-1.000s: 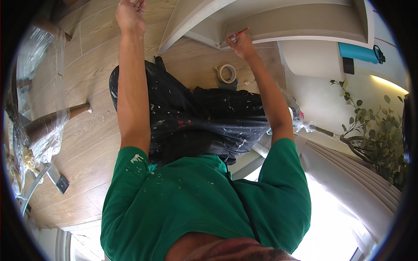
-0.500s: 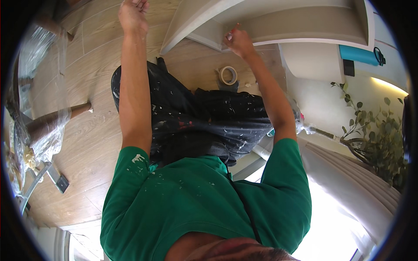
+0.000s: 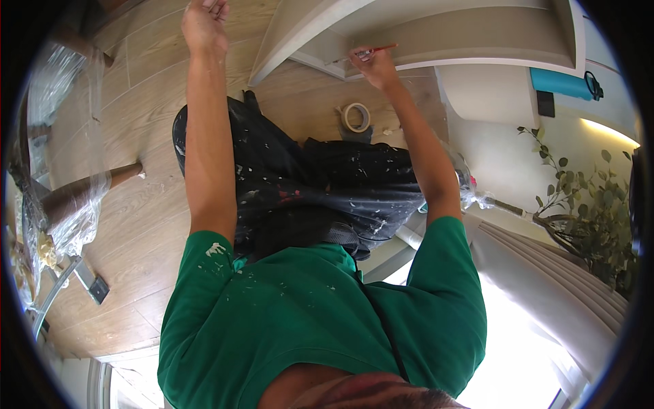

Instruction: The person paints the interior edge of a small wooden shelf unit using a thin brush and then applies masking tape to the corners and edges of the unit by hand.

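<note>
Left hand: yours (image 3: 206,27) reaches up at the top edge, fingers curled in loosely; you cannot tell from this view whether anything sits inside them.
Right hand: yours (image 3: 373,66) is narrowed in a pinch around a slim red-handled tool (image 3: 385,48), at the front of the cabinet (image 3: 470,37).
Tool: its handle lies across your fingers toward the right, while its thin tip points left, close to the cabinet's lower inner corner; whether the tip touches is too small to tell.
Floor: a tape roll (image 3: 368,120) lies on the wooden floor (image 3: 150,225) between your dark trousers (image 3: 293,184) and the cabinet, below your right hand.
Slip risk: your right arm is well stretched, so a loose pinch or a wrist twist could skid the tip and mark the pale panel.
Knock risk: should your knee or forearm swing forward, it could push the tape roll.
Change: half a second ago the handle looked short and stood up from your fist; now it shows long and nearly level, with the tip visible. Your left hand sits slightly farther left, and the tape roll looks unmoved.
</note>
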### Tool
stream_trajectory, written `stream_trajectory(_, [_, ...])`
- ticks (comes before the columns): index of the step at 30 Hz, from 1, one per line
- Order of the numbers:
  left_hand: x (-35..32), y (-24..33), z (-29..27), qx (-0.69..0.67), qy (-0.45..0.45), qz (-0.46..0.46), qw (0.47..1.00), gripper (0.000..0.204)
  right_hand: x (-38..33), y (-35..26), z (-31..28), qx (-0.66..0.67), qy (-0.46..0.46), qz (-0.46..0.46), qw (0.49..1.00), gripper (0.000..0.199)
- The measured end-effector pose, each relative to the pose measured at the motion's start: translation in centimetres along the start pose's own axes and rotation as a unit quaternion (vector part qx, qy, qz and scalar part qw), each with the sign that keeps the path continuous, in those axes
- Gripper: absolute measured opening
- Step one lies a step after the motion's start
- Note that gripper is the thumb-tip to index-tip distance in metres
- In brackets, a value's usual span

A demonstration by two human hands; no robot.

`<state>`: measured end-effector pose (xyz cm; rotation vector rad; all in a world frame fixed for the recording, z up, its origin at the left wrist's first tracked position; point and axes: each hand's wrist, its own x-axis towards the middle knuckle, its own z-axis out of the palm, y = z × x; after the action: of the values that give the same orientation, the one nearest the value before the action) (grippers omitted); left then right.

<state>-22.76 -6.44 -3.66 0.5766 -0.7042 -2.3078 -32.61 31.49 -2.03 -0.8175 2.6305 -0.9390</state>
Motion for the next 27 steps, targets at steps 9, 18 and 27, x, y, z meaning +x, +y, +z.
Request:
stream_trajectory(9, [-0.9,0.1,0.6,0.027,-0.001,0.01,1.0,0.042,-3.5,-1.6,-2.8,-0.12,0.029,-0.02,0.992,0.018])
stream_trajectory(18, [-9.5,5.2,4.1,0.061,0.028,0.216,0.974,0.02,-22.1,-14.4,-8.1,0.035,0.235,-0.127,0.963,0.024])
stream_trajectory(27, [-31.5,5.8,2.4,0.191,-0.229,0.034,0.954,0.065,-20.8,-19.5,0.2,0.107,0.222,-0.444,0.862,0.037])
